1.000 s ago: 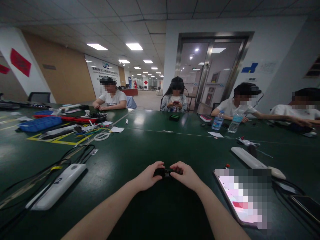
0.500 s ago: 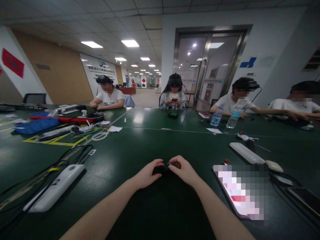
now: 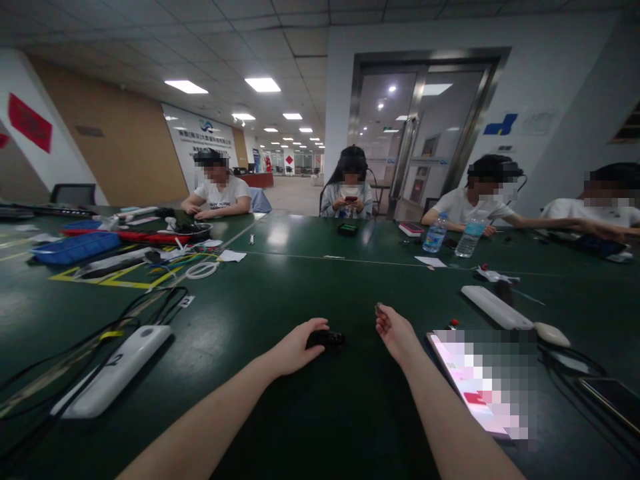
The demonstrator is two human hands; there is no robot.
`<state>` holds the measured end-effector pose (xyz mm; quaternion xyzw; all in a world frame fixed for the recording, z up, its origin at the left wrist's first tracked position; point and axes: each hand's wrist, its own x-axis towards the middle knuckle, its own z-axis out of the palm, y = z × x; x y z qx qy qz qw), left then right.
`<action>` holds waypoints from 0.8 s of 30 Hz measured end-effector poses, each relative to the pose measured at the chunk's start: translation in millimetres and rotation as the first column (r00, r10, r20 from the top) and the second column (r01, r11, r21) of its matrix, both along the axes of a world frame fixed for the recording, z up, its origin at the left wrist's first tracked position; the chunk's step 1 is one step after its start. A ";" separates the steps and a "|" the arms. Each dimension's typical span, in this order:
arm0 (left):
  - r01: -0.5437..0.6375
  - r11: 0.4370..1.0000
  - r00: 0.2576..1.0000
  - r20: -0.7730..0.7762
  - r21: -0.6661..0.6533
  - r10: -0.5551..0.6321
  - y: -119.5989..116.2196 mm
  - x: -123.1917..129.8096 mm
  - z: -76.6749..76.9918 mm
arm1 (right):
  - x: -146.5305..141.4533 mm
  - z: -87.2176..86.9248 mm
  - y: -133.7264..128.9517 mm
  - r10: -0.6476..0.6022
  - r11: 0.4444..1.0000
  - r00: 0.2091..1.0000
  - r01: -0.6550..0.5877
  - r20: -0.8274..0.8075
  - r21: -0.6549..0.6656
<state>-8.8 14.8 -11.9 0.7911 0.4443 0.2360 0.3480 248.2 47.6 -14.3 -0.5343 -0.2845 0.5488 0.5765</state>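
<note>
Just above the dark green table [image 3: 280, 287], my left hand [image 3: 299, 348] has its thumb and fingers closed around a small black object [image 3: 332, 339], whose right end sticks out past the fingertips. My right hand [image 3: 395, 328] is apart from it, to the right, with thumb and forefinger pinching a tiny brownish piece [image 3: 379, 309] too small to name. A lit phone [image 3: 467, 383] lies to the right of my right forearm, its screen partly pixelated.
At the left are a white power strip [image 3: 117, 373], black cables and a blue tray [image 3: 75, 248]. On the right lie another white strip [image 3: 495, 307], a mouse [image 3: 551, 334] and a dark phone [image 3: 613, 400]. Two bottles [image 3: 470, 238] stand farther back. Several people sit across the table.
My right hand has moved away from the black object to the right, with the tiny piece between its fingertips. My left hand has stayed in place around the black object.
</note>
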 end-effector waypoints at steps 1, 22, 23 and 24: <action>-0.003 1.000 1.000 0.000 -0.004 0.003 -0.1 0.3 0.5 | 0.1 -1.3 0.7 0.007 1.000 1.000 -0.007 -0.014 0.008; 0.001 0.999 0.999 -0.040 0.047 0.001 -0.9 -2.3 -0.3 | -3.7 5.7 -3.3 -0.020 1.000 0.978 0.018 -0.209 -0.011; -0.001 0.999 0.999 -0.039 0.042 0.003 -1.1 -2.4 0.2 | -4.1 7.1 -4.1 -0.025 1.000 0.978 0.022 -0.206 -0.017; -0.003 0.999 0.999 -0.038 0.037 0.005 -1.2 -2.4 0.5 | -4.4 8.2 -4.7 -0.028 0.999 0.979 0.024 -0.204 -0.023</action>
